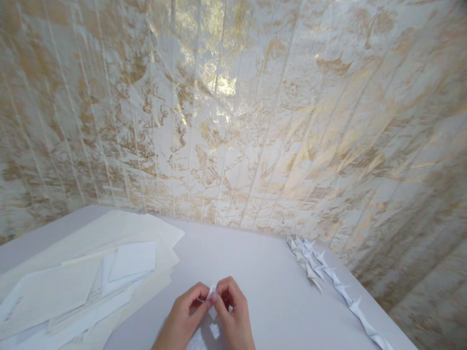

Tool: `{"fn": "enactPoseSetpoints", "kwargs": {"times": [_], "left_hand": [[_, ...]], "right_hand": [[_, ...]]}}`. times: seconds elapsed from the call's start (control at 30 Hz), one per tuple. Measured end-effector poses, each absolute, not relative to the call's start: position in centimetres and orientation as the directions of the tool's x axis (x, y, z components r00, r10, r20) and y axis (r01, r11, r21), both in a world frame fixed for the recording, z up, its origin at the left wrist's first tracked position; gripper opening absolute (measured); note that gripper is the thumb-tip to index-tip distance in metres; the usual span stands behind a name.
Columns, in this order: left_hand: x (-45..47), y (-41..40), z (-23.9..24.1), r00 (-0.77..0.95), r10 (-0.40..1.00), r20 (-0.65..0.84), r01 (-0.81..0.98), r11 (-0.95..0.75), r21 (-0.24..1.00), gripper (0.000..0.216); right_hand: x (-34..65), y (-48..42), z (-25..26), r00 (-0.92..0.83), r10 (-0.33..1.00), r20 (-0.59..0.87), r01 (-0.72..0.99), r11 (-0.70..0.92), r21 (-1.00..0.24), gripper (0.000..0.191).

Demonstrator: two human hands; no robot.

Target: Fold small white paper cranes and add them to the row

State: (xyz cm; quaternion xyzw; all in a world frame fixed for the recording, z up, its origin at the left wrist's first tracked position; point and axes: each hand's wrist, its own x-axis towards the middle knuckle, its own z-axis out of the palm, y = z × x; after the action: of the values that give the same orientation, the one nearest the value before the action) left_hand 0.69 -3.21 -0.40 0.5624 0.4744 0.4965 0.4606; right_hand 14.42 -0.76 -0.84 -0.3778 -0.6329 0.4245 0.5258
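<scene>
Near the front of the white table, my left hand [189, 311] and my right hand [231, 308] meet, fingers closed in a pinch. Between the fingertips is a small folded piece of white paper [212, 290], its pointed tip sticking up. Most of that piece is hidden by the fingers, so its full shape cannot be made out. Below and between the wrists a small white paper bit [214, 331] shows, partly covered by the hands.
Loose white sheets and cut paper pieces [133, 261] lie in an overlapping pile at left. Rows of pointed folded paper figures [333, 279] run along the table's [233, 253] right edge. A white and gold patterned curtain [226, 146] hangs behind.
</scene>
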Motion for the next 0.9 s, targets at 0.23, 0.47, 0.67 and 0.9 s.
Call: {"fn": "enactPoseSetpoints", "kwargs": {"times": [0.23,0.47,0.67,0.9], "left_hand": [[0.7,-3.4,0.1,0.049,0.997,0.065,0.077,-0.068,0.995,0.04],[0.7,-3.2,0.3,0.051,0.998,0.048,0.078,-0.052,0.996,0.042],[0.4,-3.2,0.5,0.004,0.998,0.061,0.13,-0.061,0.99,0.042],[0.1,-3.0,0.7,-0.045,0.995,0.087,0.16,-0.079,0.984,0.037]], "right_hand": [[14.8,-0.2,-1.4,-0.18,0.945,0.273,-0.078,0.263,-0.962,0.024],[14.5,-0.2,-1.7,-0.174,0.965,0.197,-0.184,0.165,-0.969,0.016],[14.4,-0.3,-1.5,-0.206,0.954,0.22,-0.15,0.191,-0.97,0.014],[14.6,-0.5,-0.9,-0.226,0.944,0.239,-0.117,0.218,-0.969,0.025]]}}
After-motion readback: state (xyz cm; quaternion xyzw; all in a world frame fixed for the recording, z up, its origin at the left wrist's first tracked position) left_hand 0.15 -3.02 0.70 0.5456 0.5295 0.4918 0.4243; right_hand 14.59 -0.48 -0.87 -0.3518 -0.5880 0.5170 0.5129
